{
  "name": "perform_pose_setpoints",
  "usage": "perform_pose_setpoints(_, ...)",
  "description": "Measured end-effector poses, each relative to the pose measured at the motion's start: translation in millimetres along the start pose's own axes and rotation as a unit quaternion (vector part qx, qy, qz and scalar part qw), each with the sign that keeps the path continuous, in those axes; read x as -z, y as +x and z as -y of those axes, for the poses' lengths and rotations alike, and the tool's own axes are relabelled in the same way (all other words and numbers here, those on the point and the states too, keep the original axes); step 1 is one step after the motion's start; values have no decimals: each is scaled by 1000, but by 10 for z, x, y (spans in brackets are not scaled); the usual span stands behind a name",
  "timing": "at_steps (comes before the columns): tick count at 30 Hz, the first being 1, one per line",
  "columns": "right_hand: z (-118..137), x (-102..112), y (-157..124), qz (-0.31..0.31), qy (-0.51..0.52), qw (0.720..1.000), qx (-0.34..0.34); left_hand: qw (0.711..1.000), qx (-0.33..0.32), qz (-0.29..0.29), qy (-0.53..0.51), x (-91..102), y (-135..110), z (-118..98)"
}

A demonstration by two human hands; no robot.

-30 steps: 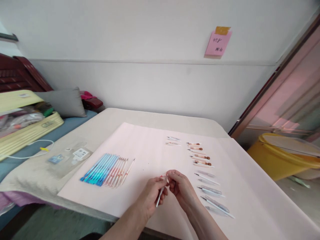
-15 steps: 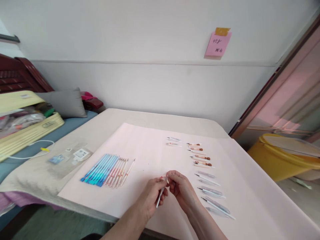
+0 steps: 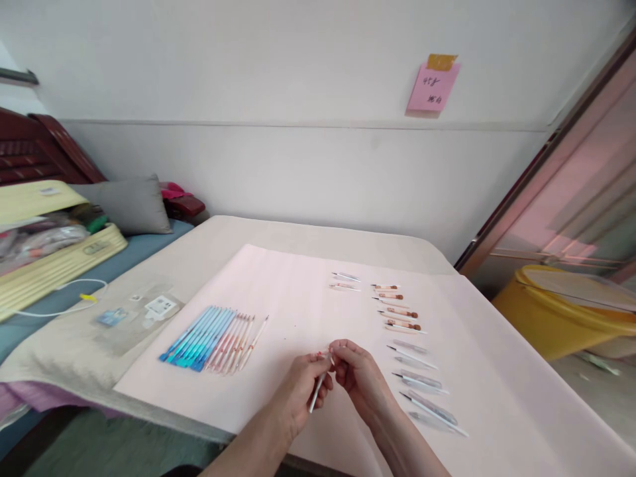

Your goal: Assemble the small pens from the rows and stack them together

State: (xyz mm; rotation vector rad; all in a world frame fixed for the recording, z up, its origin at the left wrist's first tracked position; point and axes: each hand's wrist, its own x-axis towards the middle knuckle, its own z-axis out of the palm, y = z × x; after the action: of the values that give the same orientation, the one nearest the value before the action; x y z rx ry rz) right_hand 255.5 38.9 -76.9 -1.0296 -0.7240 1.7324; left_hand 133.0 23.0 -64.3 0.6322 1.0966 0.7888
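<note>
My left hand (image 3: 309,385) is closed around a slim white pen part (image 3: 317,395), which slants down toward me out of the fist. At its upper end, a small clear piece with reddish marks (image 3: 324,353) shows between the two hands. My right hand (image 3: 354,371) is pinched at that same end, its fingertips touching the left ones; what exactly they grip is partly hidden. Left of the hands lies a row of blue pens (image 3: 205,336) beside pink-and-white pens (image 3: 243,341). To the right are pen parts with dark tips and greyish barrels (image 3: 422,381).
Pens with brown figures (image 3: 402,313) and two pale pens (image 3: 345,281) lie farther back on the pale pink sheet (image 3: 298,285). Clear packaging (image 3: 144,315) rests at the left. A yellow bin (image 3: 536,318) stands right of the table; a pillow (image 3: 126,204) is at the far left.
Both hands stay in nearly the same place, with only a slight shift of the fingers at the pen part. The laid-out pens have not moved.
</note>
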Motion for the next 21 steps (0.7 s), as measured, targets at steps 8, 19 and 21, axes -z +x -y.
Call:
perform_pose_setpoints(8,-62,-19,7,-8,-1,1000,1,1000,-1,-1,3,-4,-3,4)
perform_pose_setpoints(19,-121,-7,35,3,-2,1000,0,1000,-10,-2,2,7,15,9)
perform_pose_setpoints(21,-117,-8,33,5,0,1000,-2,1000,-10,-3,1,10,20,17)
